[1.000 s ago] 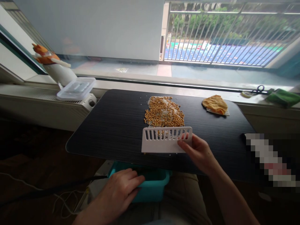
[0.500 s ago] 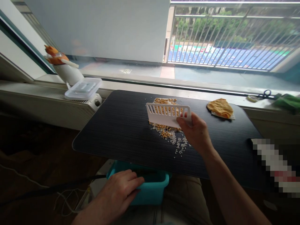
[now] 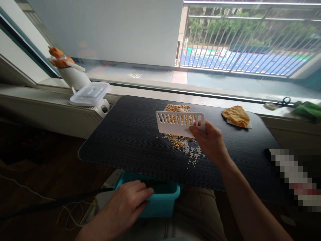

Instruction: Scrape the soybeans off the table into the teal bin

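My right hand (image 3: 209, 139) is closed on the right end of a white plastic plate with a row of slots (image 3: 175, 130), thumb on its near face. The plate stands tilted on edge across a spread of small yellow beans (image 3: 178, 144) and white rice-like grains (image 3: 194, 155). More beans show through the slots and behind it. A single bean (image 3: 157, 137) lies apart at its left. Below the near table edge, my left hand (image 3: 134, 201) is closed over the rim of a teal plastic basin (image 3: 160, 202), whose inside is dark.
The dark table (image 3: 112, 137) has rounded corners. A folded tan cloth (image 3: 236, 116) lies at its far right. Scissors (image 3: 284, 101) and a green cloth (image 3: 308, 110) are on the sill. A clear plastic lid (image 3: 90, 93) rests on the radiator (image 3: 45, 105). Cables (image 3: 67, 212) trail at lower left.
The slotted plate has shifted very slightly toward me. One yellow bean now lies separate, left of the pile. My left hand stays on the basin rim.
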Tool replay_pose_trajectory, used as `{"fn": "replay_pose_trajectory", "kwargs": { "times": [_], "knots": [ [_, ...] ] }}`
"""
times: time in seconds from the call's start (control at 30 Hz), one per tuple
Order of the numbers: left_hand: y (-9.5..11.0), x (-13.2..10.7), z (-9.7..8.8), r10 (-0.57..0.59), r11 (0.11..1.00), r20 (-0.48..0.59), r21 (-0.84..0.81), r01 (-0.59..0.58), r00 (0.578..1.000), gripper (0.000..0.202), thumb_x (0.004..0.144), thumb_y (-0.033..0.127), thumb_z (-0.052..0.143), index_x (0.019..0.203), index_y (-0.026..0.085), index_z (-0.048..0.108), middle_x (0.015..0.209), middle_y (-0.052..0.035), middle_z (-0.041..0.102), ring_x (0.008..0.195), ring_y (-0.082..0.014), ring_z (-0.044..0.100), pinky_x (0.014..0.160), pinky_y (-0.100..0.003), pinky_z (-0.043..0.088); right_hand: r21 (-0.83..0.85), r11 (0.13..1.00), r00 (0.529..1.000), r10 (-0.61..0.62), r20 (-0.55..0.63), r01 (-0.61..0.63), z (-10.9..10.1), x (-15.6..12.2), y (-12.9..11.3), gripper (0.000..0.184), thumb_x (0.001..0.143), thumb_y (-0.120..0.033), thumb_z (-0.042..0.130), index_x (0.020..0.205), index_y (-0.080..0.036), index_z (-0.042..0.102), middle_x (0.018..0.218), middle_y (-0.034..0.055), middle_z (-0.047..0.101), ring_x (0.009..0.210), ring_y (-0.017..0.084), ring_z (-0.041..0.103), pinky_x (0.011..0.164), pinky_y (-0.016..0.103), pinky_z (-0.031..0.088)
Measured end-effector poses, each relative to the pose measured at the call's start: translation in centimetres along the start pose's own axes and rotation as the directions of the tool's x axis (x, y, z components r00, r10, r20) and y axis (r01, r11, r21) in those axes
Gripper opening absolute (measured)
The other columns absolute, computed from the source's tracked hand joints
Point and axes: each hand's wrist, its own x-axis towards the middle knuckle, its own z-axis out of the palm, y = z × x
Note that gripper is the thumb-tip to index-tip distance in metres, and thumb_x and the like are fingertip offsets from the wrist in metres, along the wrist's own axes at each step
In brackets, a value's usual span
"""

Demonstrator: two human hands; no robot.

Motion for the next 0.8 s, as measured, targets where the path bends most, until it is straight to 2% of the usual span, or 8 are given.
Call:
{"fn": "replay_pose_trajectory", "kwargs": {
  "times": [0.17,0.3,0.37,0.47,0.57,0.7,0.8],
  "knots": [
    [-0.3,-0.6,-0.5,-0.026,0.999,0.002,0.027,0.025,1.000,0.020,0.085,0.005,0.056,0.096,0.018,0.066,0.085,-0.0037,0.065,0.074,-0.0213,0.062,0.068,-0.030,0.047,0.116,0.992,0.995,0.040,0.095,-0.051,1.5,-1.3,0.3,0.015,0.082,-0.033,0.064,0.080,-0.018,0.062,0.067,-0.0024,0.057,0.061,0.013,0.051,0.058,0.027,0.041],
    [-1.1,-1.8,-1.0,-0.022,0.997,-0.030,0.076,0.025,0.999,0.022,0.087,0.006,0.054,0.100,0.019,0.066,0.084,-0.0040,0.065,0.077,-0.0220,0.063,0.069,-0.030,0.047,0.184,0.979,0.967,0.035,0.253,-0.084,1.5,-3.3,0.0,0.014,0.084,-0.031,0.064,0.084,-0.017,0.064,0.073,-0.0005,0.062,0.065,0.013,0.056,0.061,0.026,0.044],
    [-1.4,-2.4,-1.2,-0.011,0.995,-0.031,0.096,0.014,0.999,0.025,0.088,0.006,0.052,0.105,0.019,0.065,0.086,-0.0037,0.065,0.077,-0.0213,0.063,0.069,-0.029,0.047,0.204,0.974,0.954,0.036,0.296,-0.100,1.4,-4.1,-0.2,0.015,0.085,-0.032,0.064,0.086,-0.017,0.065,0.075,0.0000,0.064,0.067,0.014,0.057,0.062,0.026,0.046],
    [-1.5,-2.9,-1.6,-0.001,0.992,-0.047,0.127,0.007,0.999,0.027,0.089,0.007,0.051,0.109,0.020,0.064,0.088,-0.0033,0.066,0.078,-0.0205,0.063,0.070,-0.028,0.047,0.218,0.970,0.964,0.044,0.264,-0.104,1.3,-4.6,-0.5,0.015,0.086,-0.033,0.064,0.086,-0.018,0.064,0.074,-0.0002,0.064,0.066,0.014,0.058,0.062,0.026,0.047],
    [-1.3,-2.9,-1.7,-0.008,0.992,-0.037,0.125,0.013,0.999,0.026,0.089,0.006,0.051,0.105,0.021,0.064,0.087,-0.0028,0.065,0.076,-0.0196,0.062,0.068,-0.027,0.046,0.173,0.984,0.972,0.002,0.236,-0.044,0.9,-3.8,-0.8,0.013,0.084,-0.031,0.065,0.083,-0.018,0.064,0.073,-0.0006,0.064,0.065,0.014,0.058,0.060,0.025,0.046],
    [-0.9,-2.5,-1.6,-0.010,0.995,-0.019,0.099,0.012,1.000,0.025,0.088,0.005,0.053,0.105,0.020,0.063,0.089,-0.0035,0.065,0.078,-0.0203,0.062,0.069,-0.028,0.046,-0.015,0.998,0.998,-0.058,-0.038,0.058,0.1,-1.4,-0.7,0.013,0.083,-0.031,0.065,0.079,-0.019,0.063,0.065,-0.0029,0.059,0.059,0.013,0.053,0.057,0.027,0.043],
    [-0.8,-2.2,-1.5,-0.005,0.996,-0.011,0.091,0.006,1.000,0.025,0.087,0.004,0.054,0.105,0.020,0.063,0.088,-0.0028,0.065,0.077,-0.0201,0.061,0.069,-0.028,0.046,-0.118,0.987,0.991,-0.116,-0.064,0.108,0.1,0.0,-0.3,0.010,0.083,-0.030,0.064,0.080,-0.020,0.062,0.064,-0.0039,0.058,0.057,0.012,0.052,0.057,0.029,0.043]
  ]
}}
